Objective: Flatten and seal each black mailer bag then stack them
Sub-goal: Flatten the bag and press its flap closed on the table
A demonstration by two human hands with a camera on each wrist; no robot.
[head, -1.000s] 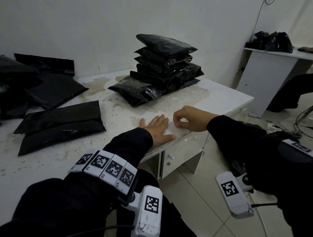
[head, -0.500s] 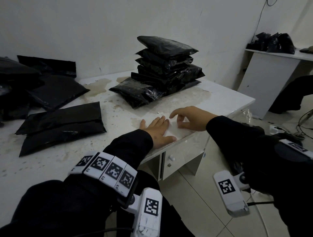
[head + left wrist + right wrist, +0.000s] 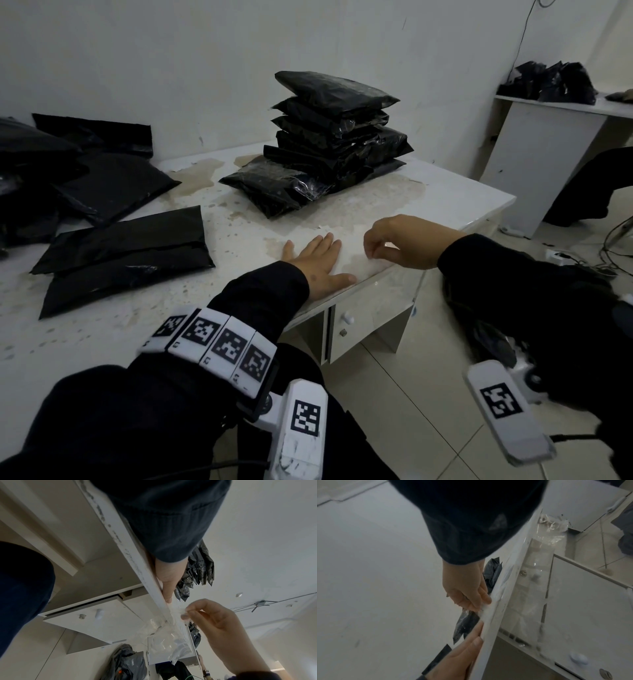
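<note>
Hands meet at the near tabletop (image 3: 445, 202) edge in the head view: left hand (image 3: 317, 260) flat, fingers spread; right hand (image 3: 399, 245) pinching a clear film. Mailers sit apart, a stack (image 3: 337, 137) behind, loose mailers (image 3: 123, 253) to the left. No writing is legible; coded squares mark the wrist bands.

Left wrist view: right hand (image 3: 217, 626) pinches film (image 3: 184, 613).

Right wrist view: right hand (image 3: 467, 595) curled, left hand (image 3: 458, 658) flat.

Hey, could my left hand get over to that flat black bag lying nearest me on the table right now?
Probably yes. The left hand lies flat on the table, holding nothing, and only bare tabletop separates it from the black bag to its left.
</note>
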